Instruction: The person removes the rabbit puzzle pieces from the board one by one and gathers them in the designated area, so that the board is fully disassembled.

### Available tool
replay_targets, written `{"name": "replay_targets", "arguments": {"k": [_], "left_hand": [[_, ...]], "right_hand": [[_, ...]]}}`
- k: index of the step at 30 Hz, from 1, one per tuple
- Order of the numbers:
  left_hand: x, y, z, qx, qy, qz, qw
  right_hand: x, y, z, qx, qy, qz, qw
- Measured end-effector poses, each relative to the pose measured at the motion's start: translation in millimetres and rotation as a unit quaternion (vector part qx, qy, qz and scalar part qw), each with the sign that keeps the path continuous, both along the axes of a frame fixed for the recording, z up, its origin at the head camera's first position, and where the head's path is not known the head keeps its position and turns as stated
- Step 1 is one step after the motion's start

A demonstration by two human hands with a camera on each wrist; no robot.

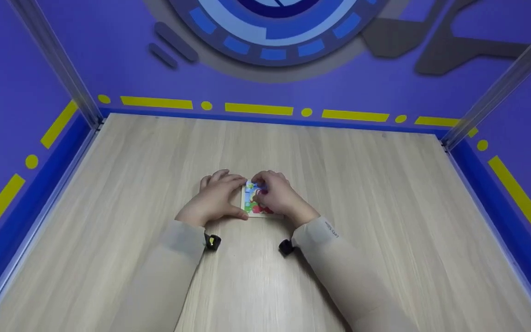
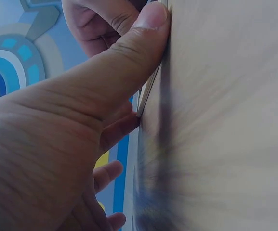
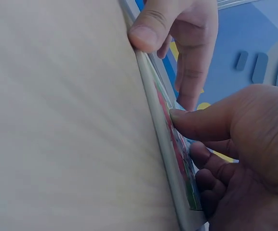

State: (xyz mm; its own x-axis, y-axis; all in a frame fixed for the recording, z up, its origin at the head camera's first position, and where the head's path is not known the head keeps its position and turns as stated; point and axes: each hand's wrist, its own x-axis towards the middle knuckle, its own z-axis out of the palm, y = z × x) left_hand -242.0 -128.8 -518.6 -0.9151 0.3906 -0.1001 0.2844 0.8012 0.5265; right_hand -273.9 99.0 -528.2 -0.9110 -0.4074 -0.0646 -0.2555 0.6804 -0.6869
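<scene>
A small flat picture board (image 1: 249, 203) lies on the table, printed in blue, green and red inside a pale rim. It looks like a tray puzzle, though the piece outlines are too small to make out. My left hand (image 1: 217, 198) holds its left side, thumb at the near corner and index fingertip at the far one; the other fingers are spread off the board. Over the right part, my right hand (image 1: 277, 193) has bent fingers and touches the printed face (image 3: 177, 149) with its thumb. Whether it pinches a loose piece is hidden.
The pale wood-grain table (image 1: 362, 184) extends around the board. Purple-blue panels with yellow dashes (image 1: 258, 109) enclose its back and sides, with metal posts (image 1: 58, 60) at the back corners. A small black wrist camera (image 1: 212, 242) sits at the left cuff, another (image 1: 286, 248) at the right.
</scene>
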Motion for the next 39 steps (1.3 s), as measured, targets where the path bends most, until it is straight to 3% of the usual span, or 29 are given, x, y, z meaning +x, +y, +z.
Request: {"name": "replay_targets", "arguments": {"k": [8,14,20,27,32,36,39], "left_hand": [[-0.9,-1.0,-3.0,0.018,-0.003,0.007,0.9998],[-0.2,-1.4,-4.5,0.009,0.0,0.0,1.0],[0.2,1.2,-4.2,0.002,0.003,-0.005,1.0],[1.0,3.6,-5.9,0.0,-0.002,-0.007,1.0],[-0.4,3.3,-1.9,-0.002,-0.003,-0.008,1.0],[0.3,2.1,0.3,-0.001,-0.005,-0.002,1.0],[1.1,1.7,0.6,-0.001,-0.008,0.001,1.0]], "right_hand": [[2.3,0.6,-2.9,-0.033,-0.002,-0.012,0.9994],[2.1,5.2,-8.2,-0.074,-0.011,-0.013,0.9971],[0.7,9.0,-9.0,-0.07,0.004,-0.012,0.9975],[-2.1,15.2,-8.4,-0.1,-0.033,-0.035,0.9938],[-8.3,22.1,-5.1,-0.12,-0.046,-0.032,0.9912],[-16.4,29.8,-2.6,-0.171,-0.069,-0.028,0.9824],[-22.0,38.2,-1.0,-0.229,-0.103,-0.04,0.9673]]}}
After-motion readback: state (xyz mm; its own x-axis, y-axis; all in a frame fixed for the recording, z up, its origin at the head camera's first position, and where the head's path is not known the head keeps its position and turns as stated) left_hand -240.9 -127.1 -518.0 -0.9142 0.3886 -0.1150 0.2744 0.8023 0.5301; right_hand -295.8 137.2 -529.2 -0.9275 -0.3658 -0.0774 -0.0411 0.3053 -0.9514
